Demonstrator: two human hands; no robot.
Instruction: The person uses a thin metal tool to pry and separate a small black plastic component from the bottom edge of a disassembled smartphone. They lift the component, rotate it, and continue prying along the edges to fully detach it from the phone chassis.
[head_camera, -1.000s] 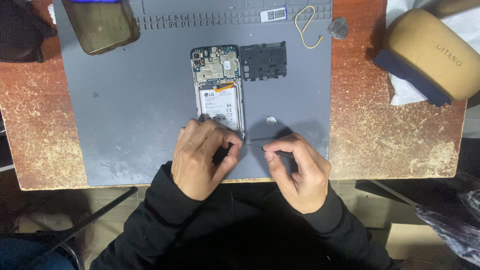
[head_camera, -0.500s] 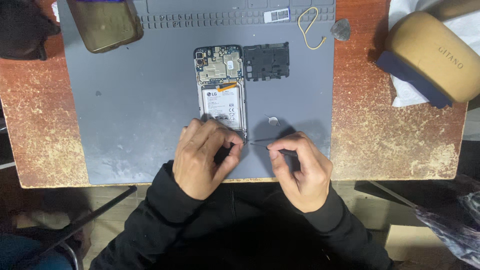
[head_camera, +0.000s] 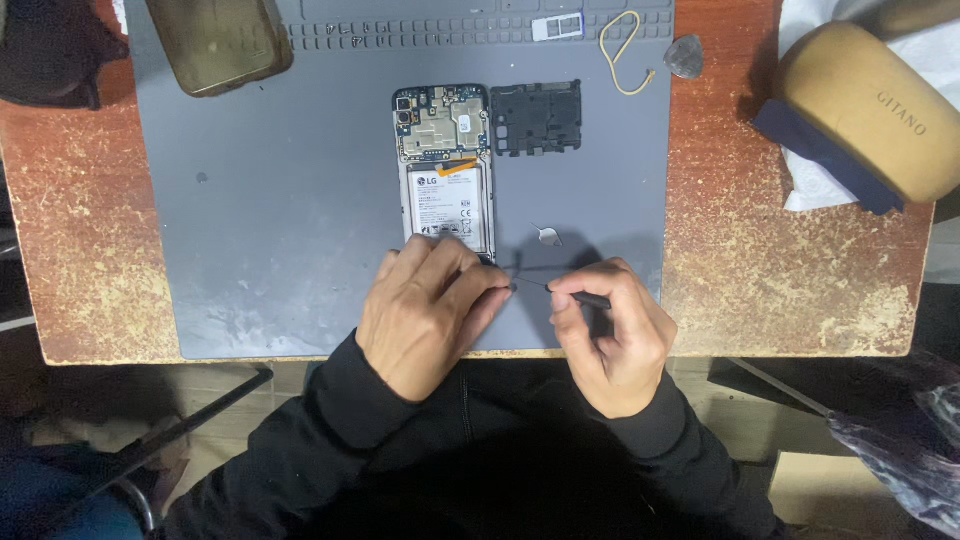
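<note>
Phone (head_camera: 445, 170) lies face down on the grey mat (head_camera: 280, 200), back cover already off: circuit board and battery exposed. A black inner shield plate (head_camera: 536, 117) has been lifted out and lies just beside the phone, to its right. Battery and board are both in place; judged from this, disassembly is partway, with the lower end of the phone now under attention.

Left hand (head_camera: 425, 315) lies curled over the phone's bottom edge, fingers pressing down on it, gripping nothing else visible. Right hand (head_camera: 610, 335) is closed in a pinch on a thin dark tool (head_camera: 560, 290), whose fine tip points left, meeting the left fingertips near the phone's lower corner.

Materials: mat is matte, rubbery, with a ribbed strip of small compartments along its far edge. Counter (head_camera: 780, 270) is worn, mottled reddish-brown. The shield is perforated plastic, rectangular. A small pale metal piece (head_camera: 547, 236) lies on the mat near the right hand. Yellow band (head_camera: 625, 50) and grey pick (head_camera: 685, 57) lie at the far edge.
</note>
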